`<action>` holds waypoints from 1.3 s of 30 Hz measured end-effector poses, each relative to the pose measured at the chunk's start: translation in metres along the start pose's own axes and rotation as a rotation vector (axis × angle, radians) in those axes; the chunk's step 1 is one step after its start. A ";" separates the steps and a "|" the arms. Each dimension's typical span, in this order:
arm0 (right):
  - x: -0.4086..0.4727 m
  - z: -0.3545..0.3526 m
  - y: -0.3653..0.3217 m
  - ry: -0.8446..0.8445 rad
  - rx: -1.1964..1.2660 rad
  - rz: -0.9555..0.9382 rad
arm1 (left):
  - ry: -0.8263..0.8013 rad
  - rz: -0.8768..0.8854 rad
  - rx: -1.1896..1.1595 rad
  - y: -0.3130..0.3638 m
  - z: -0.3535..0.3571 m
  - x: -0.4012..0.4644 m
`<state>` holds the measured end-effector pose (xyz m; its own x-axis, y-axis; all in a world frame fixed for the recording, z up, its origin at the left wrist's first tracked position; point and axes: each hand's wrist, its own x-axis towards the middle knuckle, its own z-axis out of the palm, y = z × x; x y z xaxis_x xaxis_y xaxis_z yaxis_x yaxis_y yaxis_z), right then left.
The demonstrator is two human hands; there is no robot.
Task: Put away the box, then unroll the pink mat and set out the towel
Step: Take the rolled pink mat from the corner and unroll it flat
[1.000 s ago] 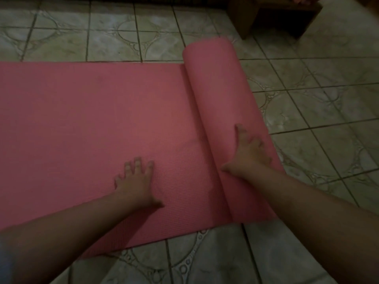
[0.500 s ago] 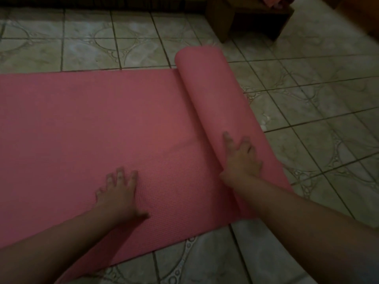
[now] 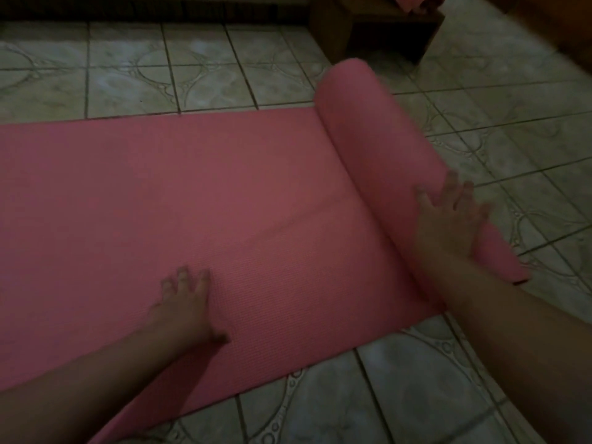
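Observation:
The pink mat [image 3: 166, 200] lies partly unrolled across the tiled floor, its flat part stretching off the left edge. The part still rolled up [image 3: 378, 145] forms a thick tube running from upper middle to lower right. My right hand [image 3: 451, 219] rests flat on the near end of that roll, fingers spread. My left hand [image 3: 185, 302] presses palm down on the flat mat near its front edge, fingers apart. A pink cloth [image 3: 416, 3], maybe the towel, shows on top of wooden furniture at the top. No box is in view.
A dark wooden bench or stool [image 3: 378, 30] stands just beyond the roll's far end. Patterned grey floor tiles [image 3: 528, 149] spread to the right of the roll and along the near edge. A dark baseboard or furniture edge [image 3: 144, 9] runs along the top left.
The roll has moved to the right under my right hand, leaving more mat lying flat. My left hand stays pressed on the flat part. The view has shifted.

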<state>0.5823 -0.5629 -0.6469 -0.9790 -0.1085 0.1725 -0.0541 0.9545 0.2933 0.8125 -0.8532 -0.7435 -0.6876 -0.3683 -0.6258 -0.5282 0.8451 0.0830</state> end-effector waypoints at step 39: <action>-0.136 0.018 -0.204 -0.827 0.401 -0.545 | 0.107 -0.268 -0.109 -0.162 0.023 -0.037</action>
<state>0.7227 -0.7379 -0.7473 -0.6245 -0.4696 -0.6241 -0.4377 0.8722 -0.2183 0.9346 -0.9674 -0.7518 -0.5617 -0.6162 -0.5521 -0.7442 0.6678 0.0117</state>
